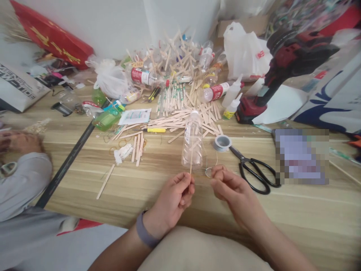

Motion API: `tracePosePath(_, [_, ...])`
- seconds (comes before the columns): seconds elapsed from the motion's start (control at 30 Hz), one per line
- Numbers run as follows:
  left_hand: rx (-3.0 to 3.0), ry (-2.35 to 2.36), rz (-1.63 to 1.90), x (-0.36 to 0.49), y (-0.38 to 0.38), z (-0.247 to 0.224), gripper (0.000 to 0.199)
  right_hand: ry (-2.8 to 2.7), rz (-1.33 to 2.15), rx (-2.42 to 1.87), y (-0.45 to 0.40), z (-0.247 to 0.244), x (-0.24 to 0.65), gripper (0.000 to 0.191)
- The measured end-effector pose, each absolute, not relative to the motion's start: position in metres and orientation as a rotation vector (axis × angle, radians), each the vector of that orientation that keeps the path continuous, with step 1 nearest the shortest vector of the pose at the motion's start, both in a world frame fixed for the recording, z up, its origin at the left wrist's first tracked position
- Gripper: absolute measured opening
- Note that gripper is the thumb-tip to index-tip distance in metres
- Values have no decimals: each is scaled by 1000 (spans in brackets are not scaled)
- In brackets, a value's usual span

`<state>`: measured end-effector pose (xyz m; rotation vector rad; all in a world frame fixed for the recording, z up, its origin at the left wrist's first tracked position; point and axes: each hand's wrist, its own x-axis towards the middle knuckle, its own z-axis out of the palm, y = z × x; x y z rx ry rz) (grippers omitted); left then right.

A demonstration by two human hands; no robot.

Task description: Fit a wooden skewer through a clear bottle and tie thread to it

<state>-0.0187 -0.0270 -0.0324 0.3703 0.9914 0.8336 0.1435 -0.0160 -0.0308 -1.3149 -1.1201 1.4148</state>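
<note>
My left hand [176, 195] pinches the lower end of a thin wooden stick [192, 152], which points up in front of a clear empty bottle [185, 150] with a white cap. To its right, my right hand [231, 188] is closed at the fingertips on a thin thread [216, 159]. The thread runs up toward a grey spool [222, 143], and a small loop lies beside the fingertips. Black-handled scissors [255, 173] rest on the table just right of my right hand.
Popsicle sticks [180, 120], bottles [141, 76] and plastic bags [245, 52] crowd the back. A yellow-handled tool [154, 130] lies left of centre. A red power tool [251, 109] stands right, near a blurred phone-like object [303, 158]. Another person's sleeve [25, 180] shows at left.
</note>
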Motion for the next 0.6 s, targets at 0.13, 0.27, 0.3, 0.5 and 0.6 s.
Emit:
tracePosePath(0.13, [392, 995, 860, -16, -29, -32, 40, -1491, 1145, -1512, -13, -27, 156, 35])
tracePosePath(0.27, [334, 985, 848, -16, -29, -33, 39, -1485, 1177, -1375, -13, -19, 159, 30])
tracePosePath(0.3, [315, 972, 839, -16, -29, -33, 39, -1446, 1232, -1311, -14, -17, 158, 28])
tracePosePath(0.5, [256, 935, 838, -16, -28, -34, 35, -1420, 1342, -1393, -13, -14, 150, 24])
tracePosePath(0.6, [247, 946, 835, -16, -29, -34, 32, -1773, 1131, -1340, -13, -13, 150, 8])
